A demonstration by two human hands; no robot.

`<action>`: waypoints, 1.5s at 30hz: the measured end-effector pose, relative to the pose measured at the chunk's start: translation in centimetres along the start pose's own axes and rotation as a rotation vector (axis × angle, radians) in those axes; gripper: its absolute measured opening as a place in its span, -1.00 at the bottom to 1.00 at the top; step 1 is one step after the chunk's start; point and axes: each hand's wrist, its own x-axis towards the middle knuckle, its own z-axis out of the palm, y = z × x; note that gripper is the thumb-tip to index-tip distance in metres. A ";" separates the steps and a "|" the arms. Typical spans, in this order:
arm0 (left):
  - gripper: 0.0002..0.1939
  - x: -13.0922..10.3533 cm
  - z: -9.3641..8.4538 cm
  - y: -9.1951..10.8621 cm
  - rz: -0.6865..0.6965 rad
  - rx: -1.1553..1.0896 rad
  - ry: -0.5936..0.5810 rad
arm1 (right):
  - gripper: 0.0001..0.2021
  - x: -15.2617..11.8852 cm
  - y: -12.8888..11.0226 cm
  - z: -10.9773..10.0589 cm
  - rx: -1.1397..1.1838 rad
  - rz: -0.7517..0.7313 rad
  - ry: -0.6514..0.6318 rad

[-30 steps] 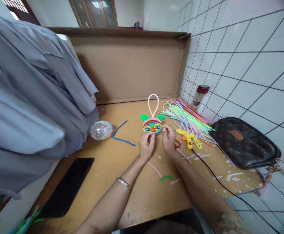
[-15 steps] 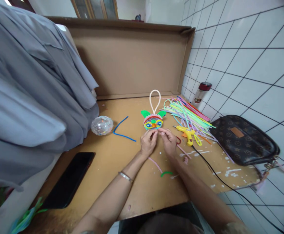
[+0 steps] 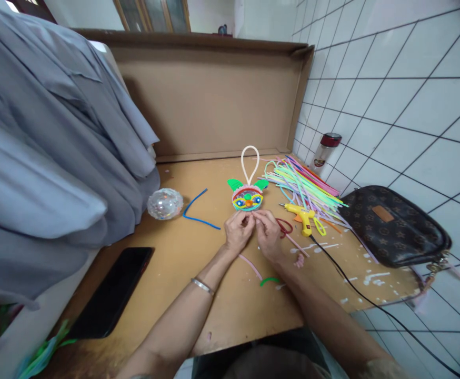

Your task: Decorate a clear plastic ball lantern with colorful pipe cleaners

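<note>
My left hand (image 3: 238, 231) and my right hand (image 3: 268, 234) meet fingertip to fingertip, both pinched closed. What they grip is too small and covered to make out. Just beyond the fingertips sits a small lion-like face ornament (image 3: 248, 200) with green ears, yellow-rimmed eyes and an orange nose. A white loop (image 3: 250, 164) rises from its top. From under my left wrist a thin pink pipe cleaner (image 3: 251, 266) runs toward a short curved green piece (image 3: 269, 281). Dark red loops (image 3: 285, 227), perhaps scissors handles, lie beside my right hand.
Right of the ornament lie a yellow glue gun (image 3: 304, 217) with a black cord and a pile of colourful pipe cleaners (image 3: 305, 181). A brown bag (image 3: 399, 226) and a bottle (image 3: 325, 152) stand by the wall. Leftward are a bent blue pipe cleaner (image 3: 192, 217), a clear ball (image 3: 165, 203) and a phone (image 3: 113, 292).
My right hand has drawn back slightly and turned, its fingers curling more, so more of the red loops shows. My left hand stays nearly in place. The ornament has not visibly moved.
</note>
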 end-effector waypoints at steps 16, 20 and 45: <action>-0.84 0.2 0.1 0.5 -0.092 -0.013 0.011 | -0.79 -0.1 -0.3 -0.8 0.152 0.133 0.018; -0.84 0.1 0.1 0.9 -0.109 -0.082 0.010 | -0.86 -0.1 -0.7 -0.8 0.152 0.155 0.062; -0.07 1.0 0.2 -2.0 -0.502 -0.175 0.174 | -0.59 17.6 10.9 -14.1 -0.915 0.696 0.061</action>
